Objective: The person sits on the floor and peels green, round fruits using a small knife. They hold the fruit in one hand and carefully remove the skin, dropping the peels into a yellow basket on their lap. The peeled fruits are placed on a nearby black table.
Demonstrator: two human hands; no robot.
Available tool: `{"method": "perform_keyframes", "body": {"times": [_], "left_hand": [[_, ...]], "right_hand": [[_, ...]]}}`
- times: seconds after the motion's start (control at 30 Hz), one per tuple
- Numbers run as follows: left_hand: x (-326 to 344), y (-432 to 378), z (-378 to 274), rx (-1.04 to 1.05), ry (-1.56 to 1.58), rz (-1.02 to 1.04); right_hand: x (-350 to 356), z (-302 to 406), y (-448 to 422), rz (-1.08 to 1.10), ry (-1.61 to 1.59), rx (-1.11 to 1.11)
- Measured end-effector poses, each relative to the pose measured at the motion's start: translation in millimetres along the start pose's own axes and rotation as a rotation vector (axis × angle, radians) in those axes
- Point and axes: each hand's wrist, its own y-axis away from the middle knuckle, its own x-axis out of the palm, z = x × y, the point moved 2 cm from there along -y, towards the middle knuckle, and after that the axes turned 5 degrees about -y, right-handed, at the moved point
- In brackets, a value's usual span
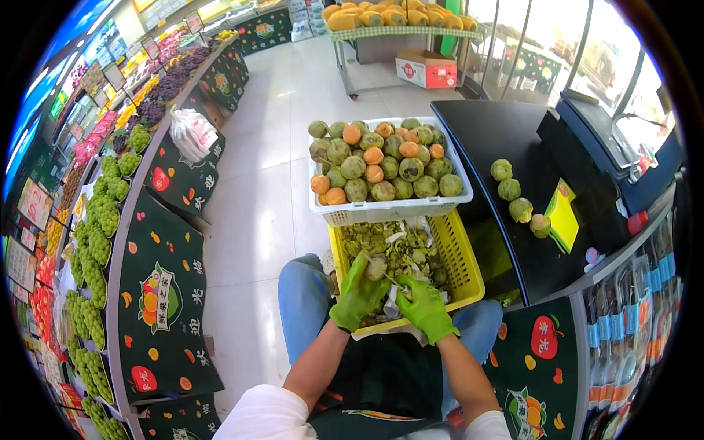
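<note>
My left hand (pixel 357 294), in a green glove, holds a round green-brown husked walnut (pixel 376 268) above a yellow plastic basket (pixel 467 264). My right hand (pixel 421 305), gloved alike, grips a small tool whose thin metal shaft (pixel 393 281) points at the walnut; its handle is mostly hidden in the fingers. Green husk pieces (pixel 412 250) and some pale crumpled scraps lie in the yellow basket. Just beyond it, a white plastic crate (pixel 396 208) is heaped with whole green walnuts (pixel 352 168) and several peeled orange-brown ones (pixel 373 155).
On the black counter (pixel 473 121) at the right, several green walnuts (pixel 509 190) lie in a row beside a yellow card (pixel 562 217). A fruit display with green grapes (pixel 99 220) runs along the left. Ahead stands a wheeled table (pixel 407 34) bearing yellow fruit, with a cardboard box (pixel 426 69) beneath.
</note>
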Motion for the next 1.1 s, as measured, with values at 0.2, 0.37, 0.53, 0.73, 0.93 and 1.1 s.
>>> {"method": "perform_keyframes", "body": {"times": [0.2, 0.37, 0.53, 0.73, 0.93, 1.1], "left_hand": [[5.7, -20.5, 6.8, 0.142, 0.016, -0.328], [10.4, -19.5, 6.1, 0.235, -0.094, -0.432], [-24.7, -26.0, 21.3, 0.231, -0.072, -0.466], [-58.5, -36.6, 19.9, 0.168, -0.342, -0.462], [-36.3, -28.6, 2.7, -0.192, -0.216, -0.215], [-39.0, -24.8, 15.8, -0.103, 0.004, -0.117]], "right_hand": [[19.0, -1.2, -5.3, 0.027, 0.036, 0.042], [36.6, -12.8, -4.8, 0.05, 0.02, 0.178], [52.1, -26.9, -18.8, 0.088, 0.163, 0.191], [47.1, -42.5, -32.1, 0.036, 0.319, 0.126], [22.2, -77.0, -42.4, 0.055, 0.179, 0.117], [11.4, -68.5, -32.8, -0.151, 0.152, 0.13]]}}
